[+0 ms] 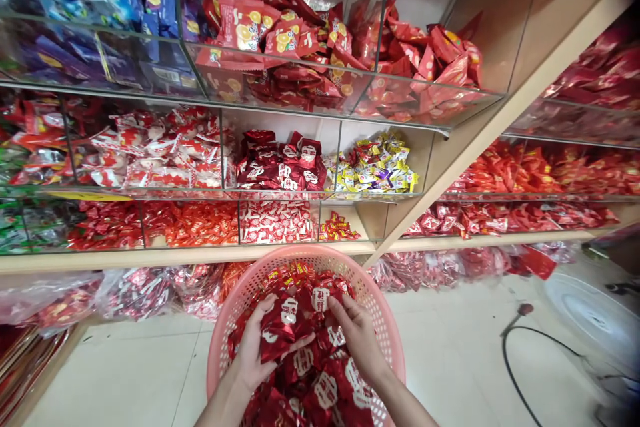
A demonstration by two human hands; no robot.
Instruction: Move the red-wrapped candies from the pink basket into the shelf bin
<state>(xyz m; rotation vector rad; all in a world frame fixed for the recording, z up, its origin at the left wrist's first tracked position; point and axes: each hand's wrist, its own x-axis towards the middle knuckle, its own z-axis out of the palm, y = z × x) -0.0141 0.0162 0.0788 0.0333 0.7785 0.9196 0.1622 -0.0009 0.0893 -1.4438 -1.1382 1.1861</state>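
Note:
A pink perforated plastic basket point(220, 340) stands on the floor, heaped with dark red candy packets point(325, 390) bearing white printed characters. Inside its rim, my left hand point(254, 340) cups a dark red packet point(286, 321), thumb on one side and fingers beneath. My right hand point(357, 333) pinches the edge of another packet point(320, 299) between thumb and fingers, close beside the first. Smaller red and yellow wrapped sweets point(295, 271) lie at the basket's far side. Part of the heap is hidden under my hands.
Behind the basket rises a wooden shelf point(450, 140) with clear-fronted bins. One holds similar dark red packets point(283, 163), another yellow and white sweets point(375, 167). Bagged sweets point(135, 290) line the floor under it. A black cable point(507, 360) and a white round lid-like object point(595, 313) lie right.

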